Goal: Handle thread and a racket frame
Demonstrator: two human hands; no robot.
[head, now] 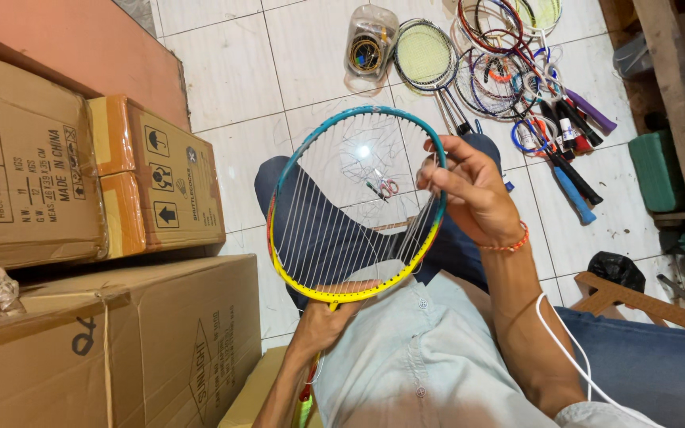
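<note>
Gripping the racket [356, 208] at its throat, the left hand [323, 323] kept fingers closed. Right hand [473, 194] fingers pinched the strings at the rim.

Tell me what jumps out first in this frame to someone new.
Dead centre, a teal-and-yellow racket frame, only partly strung, held at its base by the left hand while the right hand works the strings at its right rim. Behind it, top right on the white tiles, lies a heap of rackets. Cardboard boxes stack along the left.

brown cardboard boxes [81, 238] stacked left.
</note>
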